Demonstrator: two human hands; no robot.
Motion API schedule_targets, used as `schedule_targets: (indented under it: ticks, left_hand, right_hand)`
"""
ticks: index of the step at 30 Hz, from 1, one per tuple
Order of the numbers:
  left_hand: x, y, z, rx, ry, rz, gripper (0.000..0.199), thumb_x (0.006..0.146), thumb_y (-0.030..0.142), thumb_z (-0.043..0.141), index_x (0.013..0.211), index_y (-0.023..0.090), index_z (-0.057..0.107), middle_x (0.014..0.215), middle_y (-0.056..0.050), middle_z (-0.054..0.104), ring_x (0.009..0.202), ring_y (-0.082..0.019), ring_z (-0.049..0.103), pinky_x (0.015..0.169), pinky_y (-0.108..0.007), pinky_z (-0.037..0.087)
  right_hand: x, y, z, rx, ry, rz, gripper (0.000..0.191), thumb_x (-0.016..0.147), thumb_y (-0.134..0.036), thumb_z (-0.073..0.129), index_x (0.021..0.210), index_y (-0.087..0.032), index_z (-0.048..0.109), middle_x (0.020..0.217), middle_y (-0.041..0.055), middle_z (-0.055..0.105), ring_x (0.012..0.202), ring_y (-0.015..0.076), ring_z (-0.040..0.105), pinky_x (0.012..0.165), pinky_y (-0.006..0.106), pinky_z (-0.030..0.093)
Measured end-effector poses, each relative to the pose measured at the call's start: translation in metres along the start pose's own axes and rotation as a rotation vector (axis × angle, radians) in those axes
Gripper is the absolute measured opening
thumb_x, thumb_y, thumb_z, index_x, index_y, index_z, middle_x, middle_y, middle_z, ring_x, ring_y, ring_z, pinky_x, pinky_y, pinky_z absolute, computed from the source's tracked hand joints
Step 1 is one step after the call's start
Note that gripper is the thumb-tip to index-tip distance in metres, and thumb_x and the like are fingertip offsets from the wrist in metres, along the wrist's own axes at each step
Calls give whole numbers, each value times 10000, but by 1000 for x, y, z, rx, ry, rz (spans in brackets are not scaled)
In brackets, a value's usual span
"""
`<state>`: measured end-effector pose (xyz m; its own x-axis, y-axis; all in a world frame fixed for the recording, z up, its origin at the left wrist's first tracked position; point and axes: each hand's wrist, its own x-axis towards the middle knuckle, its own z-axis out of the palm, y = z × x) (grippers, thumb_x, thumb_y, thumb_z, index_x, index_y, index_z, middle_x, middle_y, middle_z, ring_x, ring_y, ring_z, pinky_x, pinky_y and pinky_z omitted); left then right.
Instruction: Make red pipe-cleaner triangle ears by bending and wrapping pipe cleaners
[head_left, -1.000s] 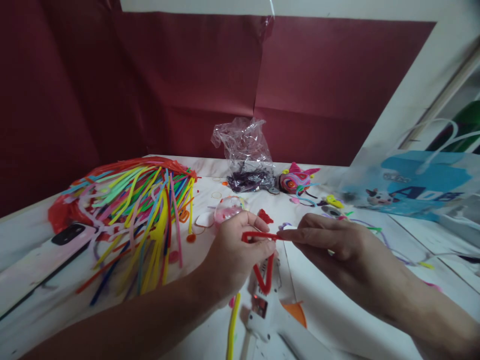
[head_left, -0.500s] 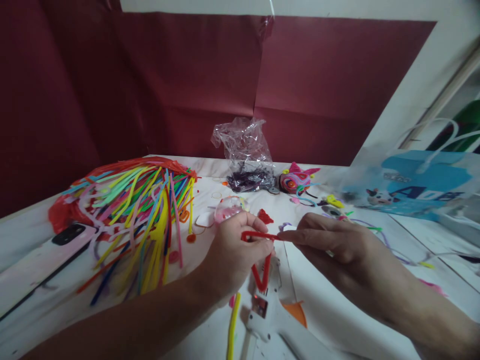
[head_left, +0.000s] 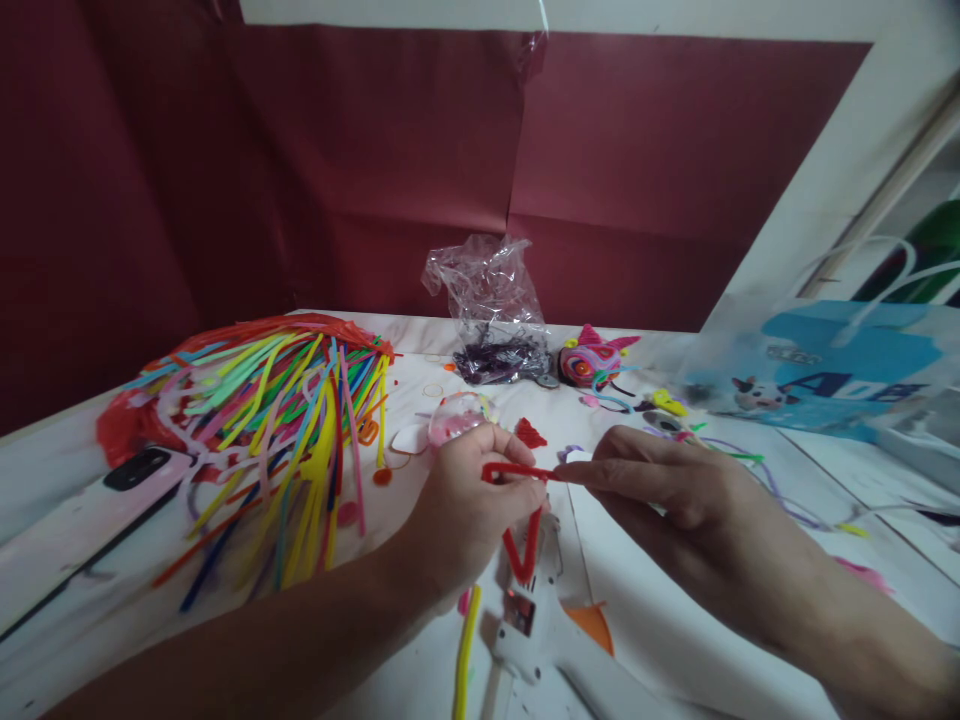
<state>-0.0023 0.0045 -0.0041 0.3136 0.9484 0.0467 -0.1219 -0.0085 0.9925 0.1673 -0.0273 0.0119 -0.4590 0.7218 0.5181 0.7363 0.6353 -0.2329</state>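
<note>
Two bare hands are close together over a white tabletop (head_left: pixel 637 590), with a fuzzy red stem (head_left: pixel 523 574) held between them. The left forearm slants in from the lower left; the left hand (head_left: pixel 476 490) pinches the stem between thumb and fingers, the thumb pointing right beneath its upper strand. The right forearm comes in from the lower right, and the right hand (head_left: pixel 675 490) points inward, its fingers nearly straight, the fingertips closed on the stem's right end. Below the left thumb the stem bends into a V, hanging in front of a white tool (head_left: pixel 525 650); from here I cannot tell whether they touch. A yellow stem (head_left: pixel 466 645) lies left of that tool, an orange piece (head_left: pixel 591 628) right of it
</note>
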Motion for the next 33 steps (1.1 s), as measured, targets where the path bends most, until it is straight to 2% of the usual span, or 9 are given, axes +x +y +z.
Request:
schedule_targets:
  ticks: [9,19,33]
  left_hand:
    - [0,1,0,-6,9,-13,132,649,63,597,696,154,513,475,75,534,434,-35,455,439,-145,325]
    - [0,1,1,11,8,-18,131,655,55,592,698,150,512,463,82,521,425,-31,438,433,-147,322]
    - [1,0,1,32,18,-23,130,651,66,601,692,152,513,462,84,504,426,-37,430,437,-156,318]
  right_hand:
    - [-1,-1,-1,-24,-14,7,325,841,-91,415,943,-219,696,656,30,543,529,147,513,489,256,379]
    - [-1,-1,-1,-22,-29,32,314,846,-107,411,886,-220,702,671,32,556,544,139,521,512,246,395]
    - [1,-1,-1,-10,-45,45,326,846,-94,407,932,-221,695,681,35,553,550,147,526,512,258,390]
